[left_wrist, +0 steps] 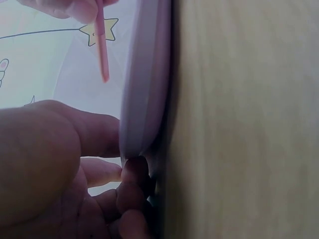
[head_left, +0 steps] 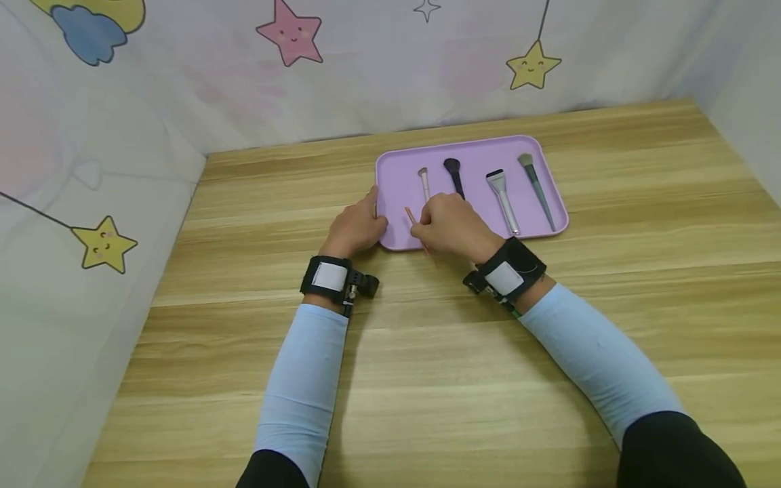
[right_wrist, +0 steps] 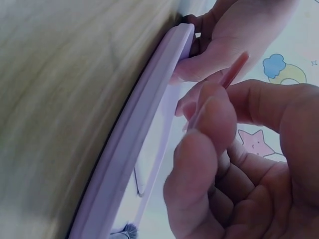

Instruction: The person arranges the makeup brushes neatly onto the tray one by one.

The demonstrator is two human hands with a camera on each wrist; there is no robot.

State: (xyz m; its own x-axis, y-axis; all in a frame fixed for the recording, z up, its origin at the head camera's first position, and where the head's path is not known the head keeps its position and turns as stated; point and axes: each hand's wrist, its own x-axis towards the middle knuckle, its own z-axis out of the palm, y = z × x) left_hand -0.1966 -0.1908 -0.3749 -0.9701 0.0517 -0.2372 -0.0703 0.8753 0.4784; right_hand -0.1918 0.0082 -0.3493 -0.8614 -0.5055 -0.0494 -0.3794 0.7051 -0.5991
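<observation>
A lilac tray (head_left: 396, 175) lies on the wooden table in the head view. At its left end, my left hand (head_left: 356, 227) grips the rim; the left wrist view has the thumb over the edge and other fingers beneath. Above the tray's near left part, my right hand (head_left: 454, 224) pinches a thin pinkish-orange stick (left_wrist: 102, 47) between thumb and fingertips. One end of the stick (right_wrist: 236, 69) juts out past the fingers in the right wrist view. Its kind cannot be told. Just beyond that hand are a small pale angled makeup brush (head_left: 424, 181) and a black makeup brush (head_left: 454, 173), both partly hidden by it.
A flat silver-handled brush (head_left: 503, 196) and a green-handled brush (head_left: 537, 184) lie on the tray's right half. The wooden table (head_left: 427, 379) extends around the tray. A white curtain (head_left: 378, 74) with cartoon stars hangs behind it.
</observation>
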